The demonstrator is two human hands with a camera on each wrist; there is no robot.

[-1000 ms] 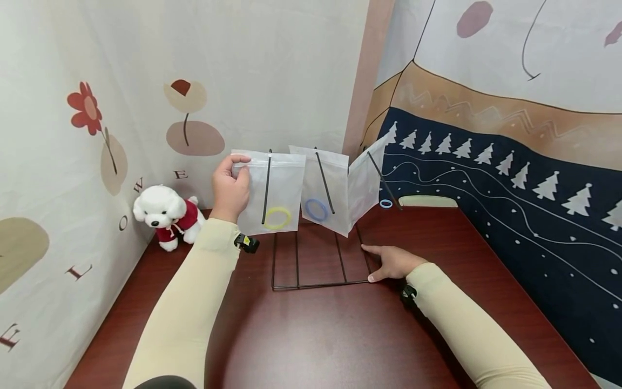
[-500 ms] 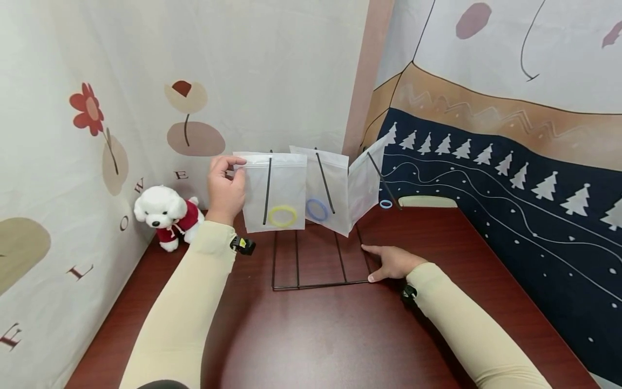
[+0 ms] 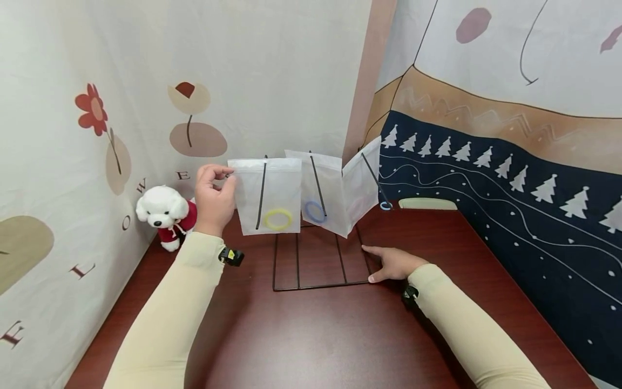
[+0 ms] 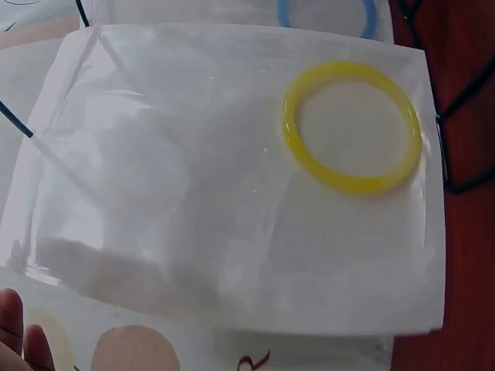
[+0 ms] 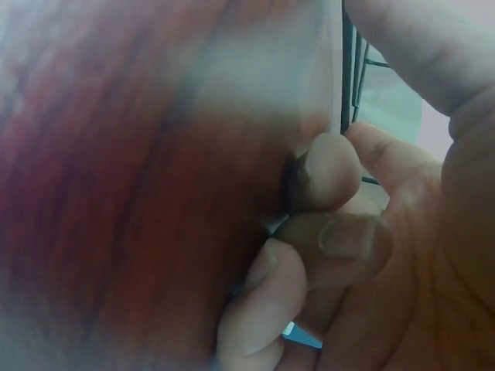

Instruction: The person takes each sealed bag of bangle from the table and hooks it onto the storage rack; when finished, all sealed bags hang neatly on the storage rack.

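A black wire rack (image 3: 322, 286) stands on the table, bearing three clear zip bags on its wire arms. The left bag (image 3: 248, 200) has a yellow ring (image 3: 278, 219) inside, also seen in the left wrist view. The middle bag (image 3: 328, 183) contains a blue ring (image 3: 315, 212). A third bag (image 3: 360, 186) hangs turned at the right. My left hand (image 3: 215, 200) is beside the left bag's upper corner, fingers loosely bent; the left wrist view shows the fingertips (image 4: 31, 344) apart from the bag. My right hand (image 3: 396, 263) holds the rack's base at its front right corner.
A white plush dog (image 3: 162, 208) in red sits at the table's back left. A small light-blue ring (image 3: 386, 206) shows by the right arm's tip; what it rests on is unclear. A pale rounded object (image 3: 427, 203) stands behind the table's back edge. Printed curtains surround the table.
My left hand has let go of the left bag's upper corner and moved left and slightly down. The bags and arms have swayed slightly left. My right hand has stayed on the rack.
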